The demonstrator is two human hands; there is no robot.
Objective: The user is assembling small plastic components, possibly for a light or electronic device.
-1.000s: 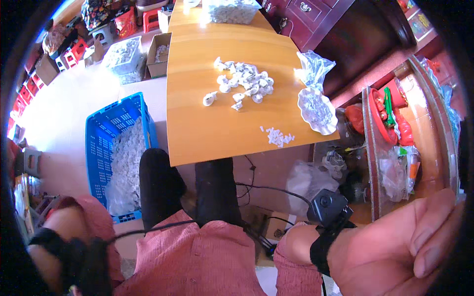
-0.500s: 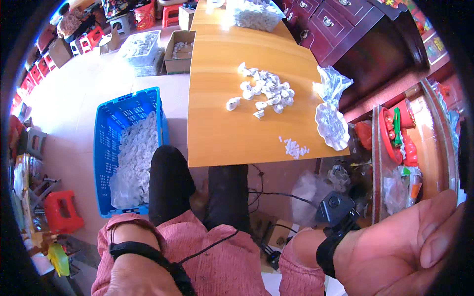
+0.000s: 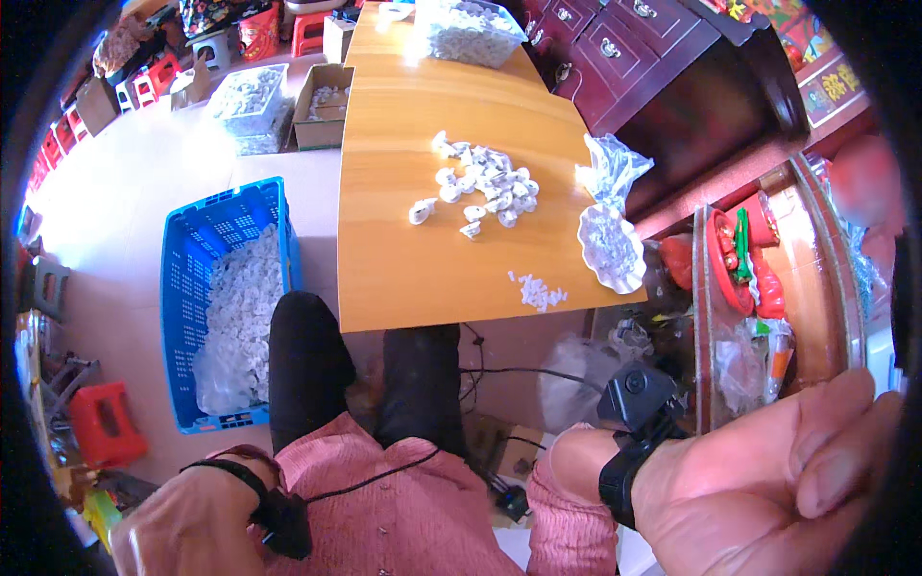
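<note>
At the lower left my left hand (image 3: 187,528) shows only its back and wrist, with a black strap and small device on it; its fingers are cut off by the frame. On the right, my right hand (image 3: 740,480) is raised with its bare palm showing and fingers loosely bent, nothing visible in it. A black camera (image 3: 636,396) is strapped to that wrist. Both hands are away from the table (image 3: 423,278). Several small white plastic parts (image 3: 488,182) lie heaped on it. Tiny white pieces (image 3: 538,293) lie near its front edge, beside a scalloped white dish (image 3: 612,248) of similar pieces.
A blue crate (image 3: 182,317) of white parts stands left of my knees. A clear plastic bag (image 3: 613,171) lies behind the dish. A clear tub (image 3: 471,34) sits at the table's far end. Dark drawers (image 3: 663,86) and a wooden shelf (image 3: 812,288) stand right; black cables hang below.
The whole scene has shifted a little left as the view turned. My left hand has moved outward to the left. My right hand stays raised at the right edge.
</note>
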